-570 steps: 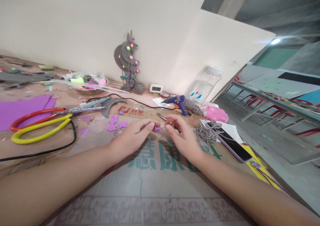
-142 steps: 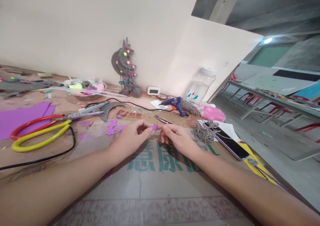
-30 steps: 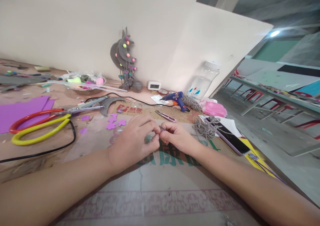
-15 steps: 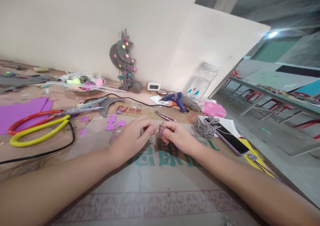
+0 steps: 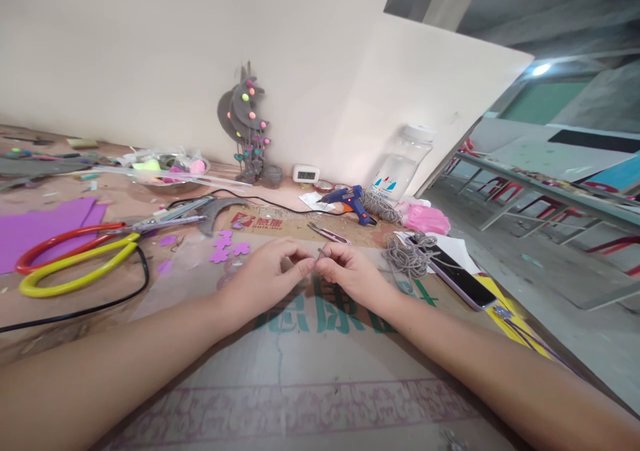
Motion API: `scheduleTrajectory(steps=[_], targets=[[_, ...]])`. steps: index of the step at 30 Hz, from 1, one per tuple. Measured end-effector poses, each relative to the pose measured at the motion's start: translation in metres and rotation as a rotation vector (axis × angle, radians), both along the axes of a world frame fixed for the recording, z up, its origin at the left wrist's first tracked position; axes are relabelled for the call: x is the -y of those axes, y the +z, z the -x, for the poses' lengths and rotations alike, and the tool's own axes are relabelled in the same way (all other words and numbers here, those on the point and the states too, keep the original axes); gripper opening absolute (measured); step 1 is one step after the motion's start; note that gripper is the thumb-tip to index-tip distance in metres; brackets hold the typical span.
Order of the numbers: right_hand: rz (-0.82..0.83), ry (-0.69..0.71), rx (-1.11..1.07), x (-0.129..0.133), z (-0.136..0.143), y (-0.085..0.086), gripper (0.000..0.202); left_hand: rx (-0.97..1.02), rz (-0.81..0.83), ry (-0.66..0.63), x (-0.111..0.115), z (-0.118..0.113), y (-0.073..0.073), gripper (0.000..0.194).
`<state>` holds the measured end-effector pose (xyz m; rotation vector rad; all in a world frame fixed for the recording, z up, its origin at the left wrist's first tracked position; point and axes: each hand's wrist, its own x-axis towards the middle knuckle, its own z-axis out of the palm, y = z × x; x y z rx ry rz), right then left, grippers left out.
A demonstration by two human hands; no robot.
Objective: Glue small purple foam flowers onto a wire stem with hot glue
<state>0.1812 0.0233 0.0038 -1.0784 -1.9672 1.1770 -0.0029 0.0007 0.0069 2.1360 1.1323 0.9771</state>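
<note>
1. A small gray strip [image 5: 323,253] is pinched in the curled right hand [image 5: 355,274], on the near side of the blue glue gun [image 5: 353,202].
2. The left hand [image 5: 273,266], nearer than the glue gun and to its left, is held half-curled; whether anything is gripped cannot be told.
3. Purple flower cutouts [image 5: 220,255] are scattered left of the glue gun.

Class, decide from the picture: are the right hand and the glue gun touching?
Apart. The head view shows the small snips lying between the right hand and the glue gun.
</note>
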Motion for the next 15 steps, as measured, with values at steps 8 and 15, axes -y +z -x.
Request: scheduleTrajectory(steps=[8,15], targets=[[-0.008,0.028,-0.076,0.0007,-0.0021,-0.0004,0.054,0.008,0.01,0.021,0.0012,-0.0028,-0.0011,0.019],[-0.006,-0.062,-0.129,-0.0009,-0.0011,0.0018,0.04,0.093,0.039,0.153,-0.003,-0.0013,-0.0032,0.02]])
